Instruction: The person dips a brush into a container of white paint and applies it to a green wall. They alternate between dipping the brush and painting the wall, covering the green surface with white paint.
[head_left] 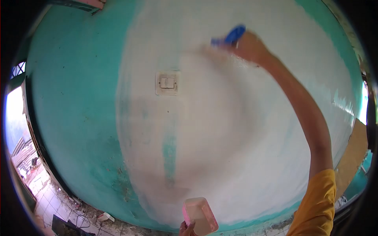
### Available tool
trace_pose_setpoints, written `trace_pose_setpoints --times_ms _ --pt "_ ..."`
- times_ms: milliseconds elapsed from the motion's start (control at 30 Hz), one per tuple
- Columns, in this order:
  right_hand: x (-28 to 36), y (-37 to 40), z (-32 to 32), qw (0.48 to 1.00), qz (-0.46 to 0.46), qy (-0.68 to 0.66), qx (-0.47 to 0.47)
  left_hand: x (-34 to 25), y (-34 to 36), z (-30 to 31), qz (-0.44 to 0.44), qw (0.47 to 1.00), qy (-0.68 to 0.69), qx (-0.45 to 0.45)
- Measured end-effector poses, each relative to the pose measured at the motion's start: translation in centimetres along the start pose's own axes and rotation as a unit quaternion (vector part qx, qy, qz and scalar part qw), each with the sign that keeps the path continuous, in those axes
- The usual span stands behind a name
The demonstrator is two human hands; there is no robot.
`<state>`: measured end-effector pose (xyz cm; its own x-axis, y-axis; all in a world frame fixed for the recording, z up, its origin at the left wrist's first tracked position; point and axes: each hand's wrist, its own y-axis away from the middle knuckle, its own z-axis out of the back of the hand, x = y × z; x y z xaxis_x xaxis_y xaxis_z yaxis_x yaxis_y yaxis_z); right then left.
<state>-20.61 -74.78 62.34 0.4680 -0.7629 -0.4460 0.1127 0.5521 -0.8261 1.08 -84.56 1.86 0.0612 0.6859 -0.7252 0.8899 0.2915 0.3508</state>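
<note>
Gripping the blue-handled tool (232,36), my right hand (249,48) is closed tight around it. Its blurred working end is against the wall (236,129), up and to the right of the light switch (167,83). At the frame's bottom, my left hand (187,229) holds a pink tray (201,215) from beneath, fingers curled on its near edge. White coating covers the wall's middle, and teal shows around it.

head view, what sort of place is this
Probably a room in a house being repainted: turquoise wall partly coated white, light switch on it, right hand with brush, left hand with tray.
</note>
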Motion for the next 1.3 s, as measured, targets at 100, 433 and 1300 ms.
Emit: trace_pose_setpoints --times_ms 100,433,1300 --pt "-6.5 -4.8 1.7 0.978 -0.054 0.106 -0.172 0.3 0.4 -0.1 0.008 1.000 -0.024 0.002" --pt "-1.0 10.8 -1.9 0.987 0.125 0.072 0.075 2.5 0.9 -0.6 0.018 0.998 -0.062 0.005" --pt "-3.6 15.6 0.0 0.964 0.213 -0.070 0.141 13.9 1.9 -12.0 -0.001 0.999 0.041 0.004"
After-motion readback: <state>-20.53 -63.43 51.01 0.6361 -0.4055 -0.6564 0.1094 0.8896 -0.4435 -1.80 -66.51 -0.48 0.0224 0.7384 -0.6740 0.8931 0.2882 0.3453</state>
